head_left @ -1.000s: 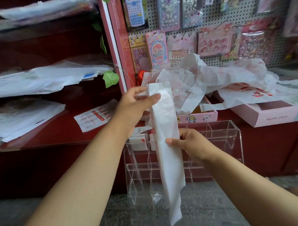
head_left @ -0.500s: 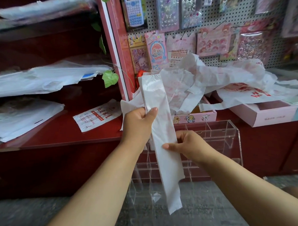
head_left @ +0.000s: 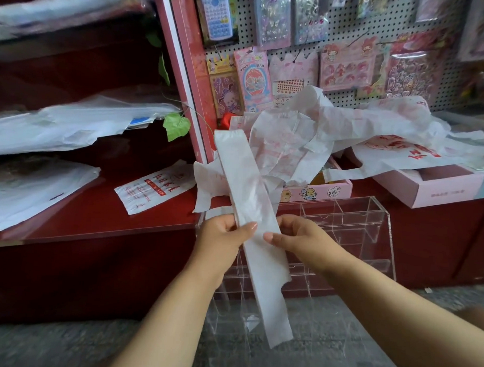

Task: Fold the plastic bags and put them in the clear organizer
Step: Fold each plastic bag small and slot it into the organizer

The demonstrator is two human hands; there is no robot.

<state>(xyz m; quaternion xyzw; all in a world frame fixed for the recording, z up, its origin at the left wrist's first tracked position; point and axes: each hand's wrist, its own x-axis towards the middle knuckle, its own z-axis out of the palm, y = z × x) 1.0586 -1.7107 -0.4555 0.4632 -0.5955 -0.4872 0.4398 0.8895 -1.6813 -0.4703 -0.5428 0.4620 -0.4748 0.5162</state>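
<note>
Thin plastic, clear acrylic, glossy red shelving

The folded bag strip pinched between both thumbs is thin, crinkled, matt white plastic; behind the grip the organizer is clear, glossy acrylic; left of it the shelf is smooth, shiny red.

Blue calculator on pegboard, sticker packs, pink box, green leaf

A long white folded bag stands steeply between both hands; the clear organizer sits just behind them.
</note>
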